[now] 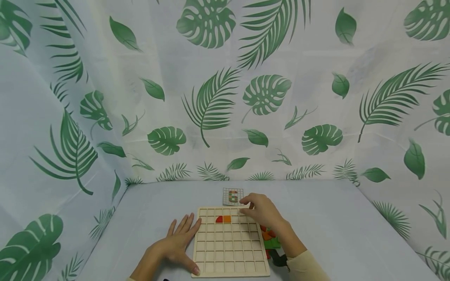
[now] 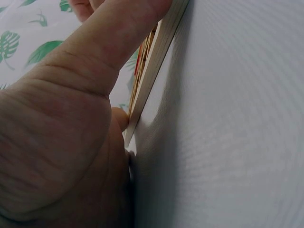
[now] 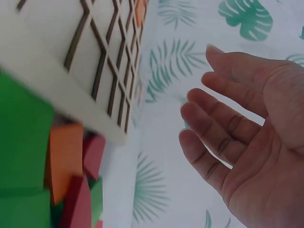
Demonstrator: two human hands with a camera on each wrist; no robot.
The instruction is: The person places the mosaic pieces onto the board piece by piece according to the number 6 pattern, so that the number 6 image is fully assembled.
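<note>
A pale wooden grid board (image 1: pixel 228 246) lies on the table, with a red rounded piece (image 1: pixel 219 219) and an orange square (image 1: pixel 227 219) side by side in an upper row. My left hand (image 1: pixel 175 246) is spread along the board's left side, its thumb on the near left corner and a fingertip at the edge farther up. Over the far right corner hovers my right hand (image 1: pixel 263 210), fingers loosely bent near a small gridded card (image 1: pixel 233 196) with a coloured figure. The right wrist view shows nothing between those fingers.
Beside the board's right edge sits a pile of coloured pieces, with green (image 3: pixel 23 142), orange (image 3: pixel 66 156) and red (image 3: pixel 94 154) ones showing, partly under my right forearm. A dark object (image 1: pixel 277 258) lies nearby. A leaf-print cloth (image 1: pixel 225 117) hangs behind the table.
</note>
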